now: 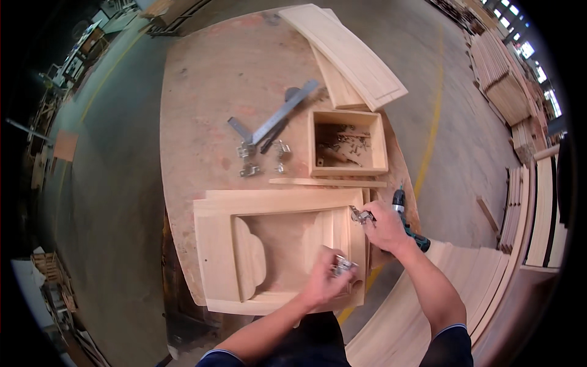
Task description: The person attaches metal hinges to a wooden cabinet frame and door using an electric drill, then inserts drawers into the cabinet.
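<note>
A pale wooden frame (215, 269), like a cabinet door with a curved inner piece (251, 257), lies on the near part of the table. Over its right side, my left hand (324, 280) grips a shiny metal cabinet hinge (343, 265). Close by the frame is a round hole (358, 285). At the frame's upper right corner, my right hand (386, 227) has its fingers closed on a second cabinet hinge (361, 215). Several similar metal hinges (248, 170) rest farther back on the table.
A cordless drill (398, 199) lies right of my right hand. Behind the frame are a wooden strip (327, 183), an open wooden box (383, 144) holding screws, and a metal square (284, 112). Wooden panels (348, 55) overhang the table's (202, 110) far right edge.
</note>
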{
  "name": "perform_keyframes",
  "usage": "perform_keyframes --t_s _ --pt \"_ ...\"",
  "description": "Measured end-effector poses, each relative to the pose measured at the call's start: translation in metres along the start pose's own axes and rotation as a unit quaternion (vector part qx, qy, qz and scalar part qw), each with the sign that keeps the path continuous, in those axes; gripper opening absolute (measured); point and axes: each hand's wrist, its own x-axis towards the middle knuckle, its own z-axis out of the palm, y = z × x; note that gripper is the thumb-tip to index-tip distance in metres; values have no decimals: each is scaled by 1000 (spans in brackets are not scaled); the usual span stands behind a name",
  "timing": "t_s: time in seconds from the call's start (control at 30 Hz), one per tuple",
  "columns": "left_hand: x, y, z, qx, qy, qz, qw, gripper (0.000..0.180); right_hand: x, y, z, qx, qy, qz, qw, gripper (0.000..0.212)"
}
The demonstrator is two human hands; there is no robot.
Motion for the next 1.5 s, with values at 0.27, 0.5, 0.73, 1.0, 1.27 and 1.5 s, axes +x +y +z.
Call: perform_keyframes --t_s 0.27,0.5,0.73,1.0,1.27,1.5 --pt "131 43 -204 175 258 30 950 33 130 -129 71 154 -22 179 971 34" --pt "224 -13 -262 386 281 -21 878 51 222 -128 165 -56 -18 250 967 53" --pt "230 4 -227 365 264 -167 877 48 226 -117 165 15 6 329 944 51" --pt "159 71 -223 61 113 -5 992 42 166 -118 156 614 77 284 733 43" --pt "78 143 -142 557 33 127 820 59 48 -118 130 858 -38 139 492 70" --pt "29 157 -78 528 -63 154 833 76 -46 -102 100 898 68 122 417 68"
